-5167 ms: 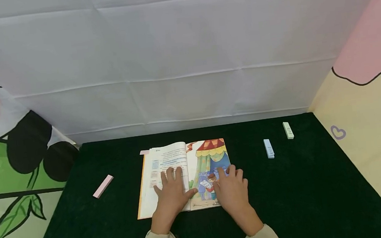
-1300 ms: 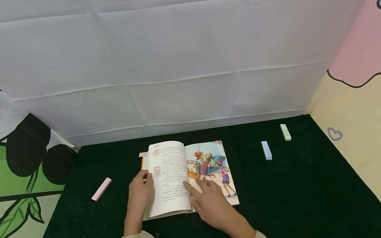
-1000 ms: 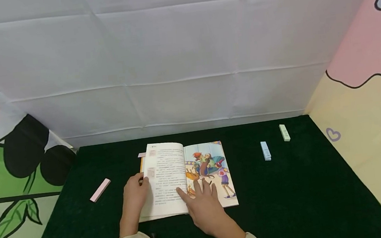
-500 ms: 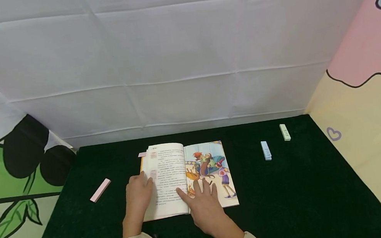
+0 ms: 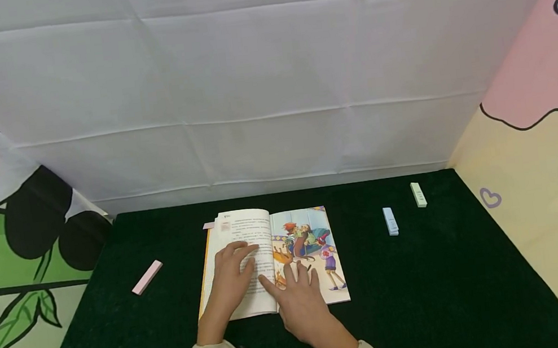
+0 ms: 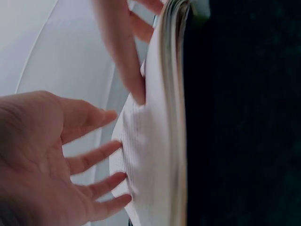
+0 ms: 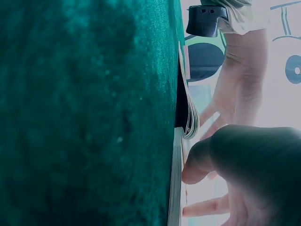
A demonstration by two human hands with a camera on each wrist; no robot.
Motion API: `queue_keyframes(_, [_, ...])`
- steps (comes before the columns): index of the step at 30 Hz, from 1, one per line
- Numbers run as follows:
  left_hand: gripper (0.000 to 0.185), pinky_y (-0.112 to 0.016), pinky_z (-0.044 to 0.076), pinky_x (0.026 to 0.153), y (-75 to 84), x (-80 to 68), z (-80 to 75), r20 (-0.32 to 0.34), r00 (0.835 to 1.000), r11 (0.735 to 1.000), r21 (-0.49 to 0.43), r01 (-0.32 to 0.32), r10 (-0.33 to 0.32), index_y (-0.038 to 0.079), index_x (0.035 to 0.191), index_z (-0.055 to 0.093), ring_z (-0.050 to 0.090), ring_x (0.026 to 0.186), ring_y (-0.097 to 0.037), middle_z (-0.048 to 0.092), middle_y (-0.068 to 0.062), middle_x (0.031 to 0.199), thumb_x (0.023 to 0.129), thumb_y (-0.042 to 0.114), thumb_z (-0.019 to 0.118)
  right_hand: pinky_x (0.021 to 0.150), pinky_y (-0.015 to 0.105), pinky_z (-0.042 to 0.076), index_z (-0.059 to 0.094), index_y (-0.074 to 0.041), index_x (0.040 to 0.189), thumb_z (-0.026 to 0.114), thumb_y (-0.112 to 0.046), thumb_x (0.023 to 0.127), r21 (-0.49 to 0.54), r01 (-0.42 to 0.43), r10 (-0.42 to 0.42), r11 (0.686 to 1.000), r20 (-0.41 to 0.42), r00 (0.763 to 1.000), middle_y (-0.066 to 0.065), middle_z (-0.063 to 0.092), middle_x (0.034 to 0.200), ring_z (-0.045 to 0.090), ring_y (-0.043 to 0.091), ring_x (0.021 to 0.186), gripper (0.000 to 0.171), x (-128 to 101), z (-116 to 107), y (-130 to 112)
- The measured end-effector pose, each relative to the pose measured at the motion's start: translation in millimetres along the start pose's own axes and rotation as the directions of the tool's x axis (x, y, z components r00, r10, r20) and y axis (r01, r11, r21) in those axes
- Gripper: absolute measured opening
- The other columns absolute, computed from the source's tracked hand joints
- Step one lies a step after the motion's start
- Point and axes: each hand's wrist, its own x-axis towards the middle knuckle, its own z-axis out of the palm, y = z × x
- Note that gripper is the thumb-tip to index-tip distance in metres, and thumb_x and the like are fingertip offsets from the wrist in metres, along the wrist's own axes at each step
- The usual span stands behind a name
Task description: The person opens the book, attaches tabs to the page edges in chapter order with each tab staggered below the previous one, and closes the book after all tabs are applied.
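An open book (image 5: 244, 228) lies on the dark green cloth, printed text on its left page and a coloured picture of several figures on its right page. My left hand (image 5: 230, 275) is over the left page with fingers spread, fingertips right at the paper in the left wrist view (image 6: 61, 160). Across the lower middle of the book rests my right hand (image 5: 303, 307), fingers spread, its thumb on the left page near the fold and the other fingers on the picture. A pink tab (image 5: 208, 225) sticks out at the book's upper left.
On the green cloth (image 5: 450, 292), a pink strip-shaped block (image 5: 147, 277) lies left of the book. A pale blue block (image 5: 390, 221) and a pale green one (image 5: 418, 195) lie to the right. A white sheet (image 5: 259, 85) hangs behind, with printed cartoon panels at both sides.
A different spread now shows than 5.2 seconds ago, after leaves went over to the left. My left hand has moved from the left edge onto the page; my right hand stays put lately.
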Motion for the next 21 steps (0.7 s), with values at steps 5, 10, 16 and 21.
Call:
queue_keyframes(5, [0.030, -0.063, 0.039, 0.115, 2.7, 0.2, 5.6, 0.043, 0.998, 0.999, -0.013, -0.041, 0.041, 0.017, 0.130, 0.074, 0.041, 0.143, -0.042, 0.056, -0.014, 0.150, 0.102, 0.014, 0.062, 0.108, 0.068, 0.043, 0.040, -0.045, 0.158, 0.070, -0.037, 0.098, 0.007, 0.007, -0.007, 1.000, 0.022, 1.000, 0.021, 0.048, 0.149, 0.047, 0.050, 0.138, 0.068, 0.5, -2.4, 1.5])
queue_keyframes(10, [0.031, -0.063, 0.039, 0.114, 3.3, 1.4, 5.7, 0.085, 0.995, 0.999, 0.014, -0.046, 0.044, 0.021, 0.133, 0.072, 0.045, 0.140, -0.042, 0.055, -0.015, 0.151, 0.104, 0.016, 0.062, 0.109, 0.068, 0.043, 0.039, -0.046, 0.158, 0.063, -0.040, 0.101, 0.041, 0.012, -0.014, 0.999, 0.060, 0.998, 0.021, 0.047, 0.150, 0.045, 0.051, 0.139, 0.062, 1.6, -7.5, 4.3])
queue_keyframes(16, [0.032, -0.062, 0.043, 0.110, 4.1, 2.9, 4.4, 0.114, 0.993, 0.998, 0.046, -0.044, 0.038, 0.024, 0.135, 0.071, 0.047, 0.137, -0.043, 0.054, -0.016, 0.151, 0.104, 0.018, 0.062, 0.111, 0.068, 0.042, 0.037, -0.048, 0.159, 0.058, -0.041, 0.103, 0.067, 0.020, -0.027, 0.998, 0.113, 0.993, 0.020, 0.043, 0.156, 0.042, 0.051, 0.143, 0.060, 3.0, -12.0, 7.5])
queue_keyframes(21, [0.033, -0.063, 0.044, 0.107, 6.8, 4.6, 3.7, 0.145, 0.988, 0.995, 0.078, -0.061, 0.049, 0.025, 0.134, 0.072, 0.049, 0.133, -0.044, 0.053, -0.019, 0.150, 0.104, 0.016, 0.061, 0.112, 0.069, 0.039, 0.039, -0.051, 0.156, 0.059, -0.045, 0.102, 0.140, 0.011, -0.031, 0.990, 0.142, 0.989, 0.020, 0.040, 0.160, 0.039, 0.052, 0.146, 0.058, 2.4, -14.7, 11.9])
